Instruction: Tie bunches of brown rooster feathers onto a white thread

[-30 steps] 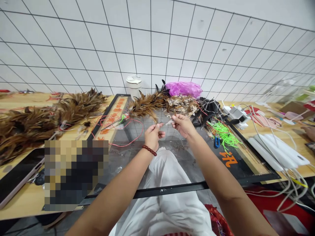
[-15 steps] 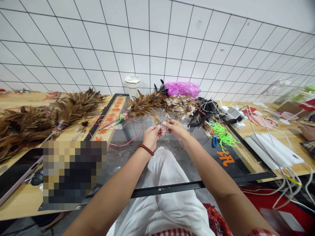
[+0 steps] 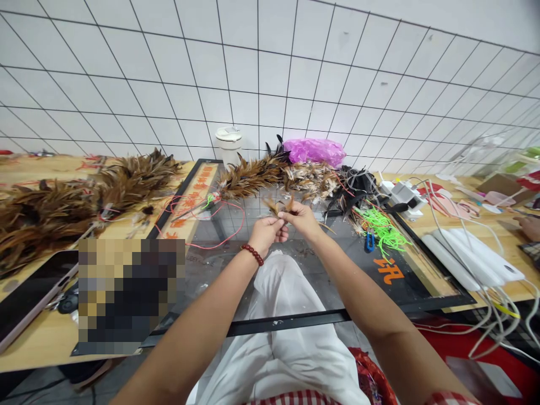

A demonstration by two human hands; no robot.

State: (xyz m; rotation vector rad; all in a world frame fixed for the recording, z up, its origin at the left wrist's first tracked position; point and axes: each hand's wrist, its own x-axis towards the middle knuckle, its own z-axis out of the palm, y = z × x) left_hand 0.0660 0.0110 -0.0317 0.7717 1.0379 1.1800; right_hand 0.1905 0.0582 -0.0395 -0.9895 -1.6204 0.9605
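Note:
My left hand (image 3: 269, 233), a red bead bracelet at its wrist, is closed in a pinch over the glass-topped table. Against its fingertips my right hand (image 3: 300, 220) is closed too. Small brown feathers (image 3: 279, 207) stick up between the two hands, their lower ends hidden by the fingers. Just beyond lies a thick garland of brown feathers (image 3: 253, 175), and right of it a heap of pale brown and white loose feathers (image 3: 312, 179). Red string (image 3: 243, 222) loops over the glass to the left of my hands.
Bright green strings (image 3: 382, 228) and a blue thread snipper (image 3: 370, 240) lie to the right, near black feathers (image 3: 358, 183). A white cup (image 3: 229, 147) and a pink plastic bag (image 3: 314, 152) stand by the wall. White power banks (image 3: 472, 259) with cables and another person's hand (image 3: 529, 228) are far right.
My hands have come closer together, the right one turned over the left. More brown feathers now show standing up between the fingers. The view has shifted slightly.

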